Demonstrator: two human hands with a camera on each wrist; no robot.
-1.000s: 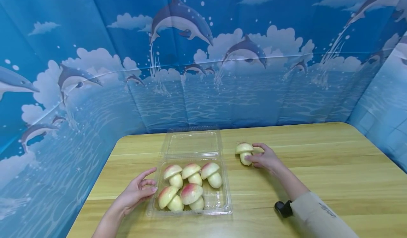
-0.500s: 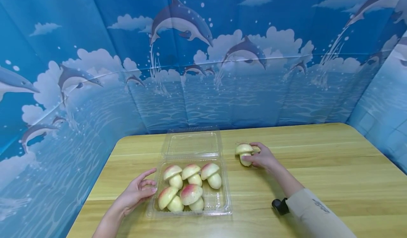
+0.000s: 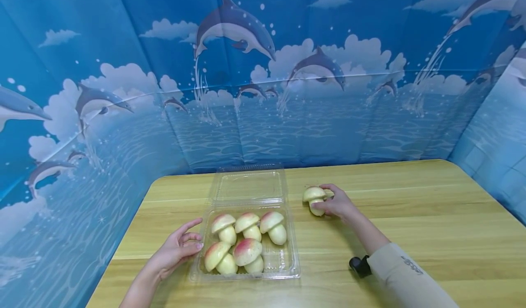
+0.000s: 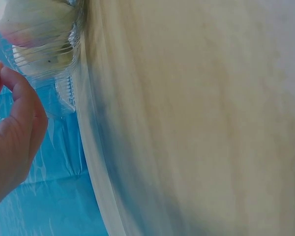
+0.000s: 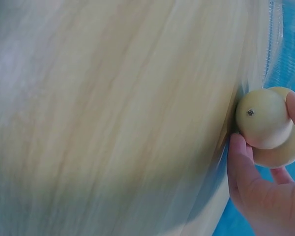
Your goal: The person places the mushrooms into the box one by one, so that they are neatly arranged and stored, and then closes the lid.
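My right hand grips a toy mushroom by its stem, just right of the clear plastic box. It has a pale yellow cap and a cream stem. In the right wrist view, the thumb and fingers are around this mushroom, with the stem's end facing the camera. At the left edge of the clear box, my left hand rests with loosely bent fingers, holding nothing. Several similar mushrooms with reddish cap tops lie in the box, in two rows. A gap shows at its front right.
The box's hinged lid lies folded back toward the table's far edge. Everything stands on a wood-grain table. Behind it hangs a blue dolphin-print curtain. A black device is at the right sleeve.
The right hand has shifted slightly left, and the mushroom in its grip has moved a little with it. The left hand and the box have stayed put.
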